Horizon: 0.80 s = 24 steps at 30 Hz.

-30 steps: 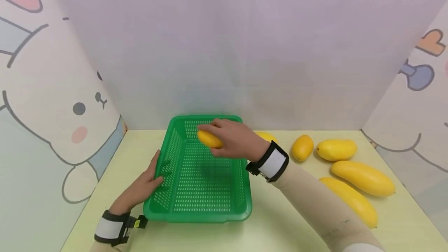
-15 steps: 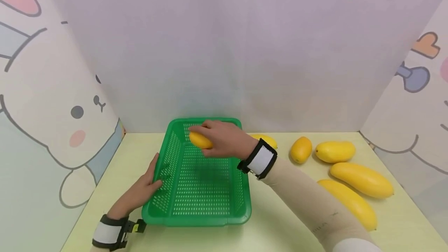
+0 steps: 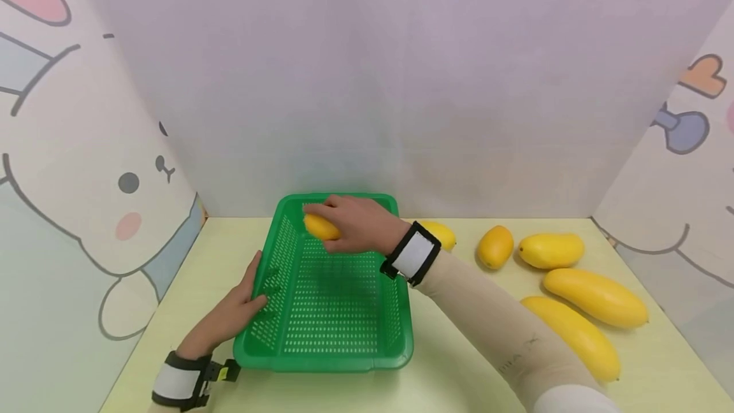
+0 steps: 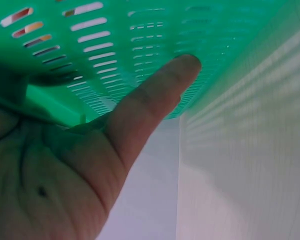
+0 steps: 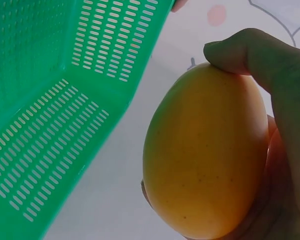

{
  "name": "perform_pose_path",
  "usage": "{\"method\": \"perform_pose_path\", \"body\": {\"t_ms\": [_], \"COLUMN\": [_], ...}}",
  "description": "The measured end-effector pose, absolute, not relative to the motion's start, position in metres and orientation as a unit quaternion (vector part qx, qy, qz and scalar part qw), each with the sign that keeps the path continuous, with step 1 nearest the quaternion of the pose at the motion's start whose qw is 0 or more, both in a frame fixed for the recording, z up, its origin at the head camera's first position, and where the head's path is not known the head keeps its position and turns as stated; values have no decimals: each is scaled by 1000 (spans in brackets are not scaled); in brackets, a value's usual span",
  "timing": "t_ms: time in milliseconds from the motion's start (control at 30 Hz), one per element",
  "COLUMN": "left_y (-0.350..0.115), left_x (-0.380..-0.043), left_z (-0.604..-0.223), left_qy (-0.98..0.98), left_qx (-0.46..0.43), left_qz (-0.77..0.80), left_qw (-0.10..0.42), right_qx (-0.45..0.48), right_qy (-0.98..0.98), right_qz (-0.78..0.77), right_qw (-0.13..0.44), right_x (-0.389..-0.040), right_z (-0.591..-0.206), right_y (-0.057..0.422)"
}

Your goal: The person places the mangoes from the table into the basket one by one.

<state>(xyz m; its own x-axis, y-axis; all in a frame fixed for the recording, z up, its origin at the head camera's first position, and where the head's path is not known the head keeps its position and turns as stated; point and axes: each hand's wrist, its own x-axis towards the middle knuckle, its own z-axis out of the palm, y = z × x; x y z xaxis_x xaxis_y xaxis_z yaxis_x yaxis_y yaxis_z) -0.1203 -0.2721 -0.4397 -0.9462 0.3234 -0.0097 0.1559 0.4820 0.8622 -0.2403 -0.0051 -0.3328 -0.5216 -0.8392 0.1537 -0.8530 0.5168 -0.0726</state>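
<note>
My right hand (image 3: pixel 367 225) grips a small orange-yellow mango (image 3: pixel 321 227) over the far part of the green plastic basket (image 3: pixel 332 362). In the right wrist view the thumb presses the upper end of the egg-shaped mango (image 5: pixel 205 160); most of the other fingers are hidden behind it. On the basket's left side my left hand (image 3: pixel 229 311) holds the wall, thumb over the rim and fingers outside. The left wrist view shows one finger (image 4: pixel 155 95) lying straight along the slotted outer wall (image 4: pixel 105 45). No fruit lies on the visible basket floor.
Right of the basket, a small orange mango (image 3: pixel 496 247) and several yellow fruits lie on the pale table (image 3: pixel 459 349): one short (image 3: pixel 552 250), two long (image 3: pixel 596 297), and one (image 3: pixel 438 234) partly behind my right wrist. A pale back wall (image 3: pixel 401 113) stands just behind the basket.
My right hand has moved a little left, carrying the mango with it over the basket. The left hand and the basket have stayed in place.
</note>
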Motion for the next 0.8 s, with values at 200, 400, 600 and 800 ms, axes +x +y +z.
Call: {"method": "perform_pose_path", "body": {"t_ms": [200, 400, 600, 800], "left_y": [-272, -272, -271, -272], "left_x": [-121, -120, -118, -119], "left_z": [-441, -440, -438, -438], "left_qy": [857, 857, 857, 857], "left_qx": [143, 150, 145, 147], "left_qz": [489, 488, 489, 488], "left_qw": [82, 76, 74, 74], "right_qx": [477, 471, 468, 460], "right_qy": [-875, -880, -882, -886], "right_qz": [63, 58, 56, 58], "right_qw": [41, 25, 8, -15], "right_x": [-246, -251, -257, -264], "right_z": [-336, -339, -342, -347], "right_y": [-10, -17, -25, -30]}}
